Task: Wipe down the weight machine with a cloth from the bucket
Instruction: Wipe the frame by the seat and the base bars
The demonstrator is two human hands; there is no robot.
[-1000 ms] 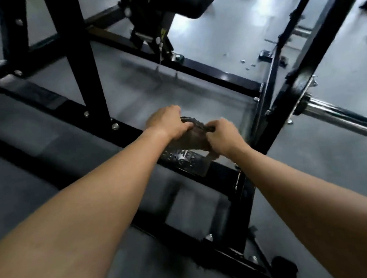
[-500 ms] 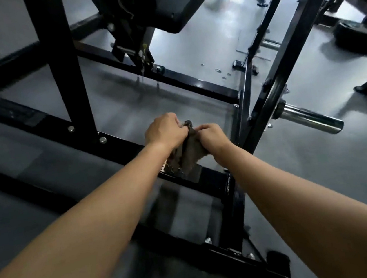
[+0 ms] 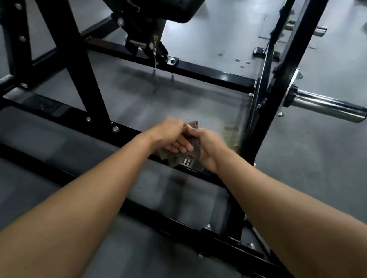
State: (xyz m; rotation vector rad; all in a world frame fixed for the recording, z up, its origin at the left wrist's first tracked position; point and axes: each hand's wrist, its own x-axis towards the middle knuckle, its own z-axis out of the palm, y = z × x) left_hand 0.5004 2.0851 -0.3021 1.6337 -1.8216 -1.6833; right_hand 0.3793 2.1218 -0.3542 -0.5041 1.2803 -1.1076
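Cloth (image 3: 182, 159), brownish and crumpled (mostly hidden, blurred), is gripped by left hand (image 3: 168, 135) and right hand (image 3: 208, 146) above the machine's (image 3: 82, 82) black steel bar.

Cloth (image 3: 195, 152) between left hand (image 3: 169, 138), right hand (image 3: 207, 148)

One wide-angle view, worn on the person's head, looks forward and steeply down along both outstretched forearms; the left hand (image 3: 169, 133) and right hand (image 3: 210, 145) meet on a cloth (image 3: 193, 125) near mid-frame, at the arms' far end. The black weight machine frame (image 3: 80, 82) bows outward toward the edges; grey floor (image 3: 323, 166) lies beyond.
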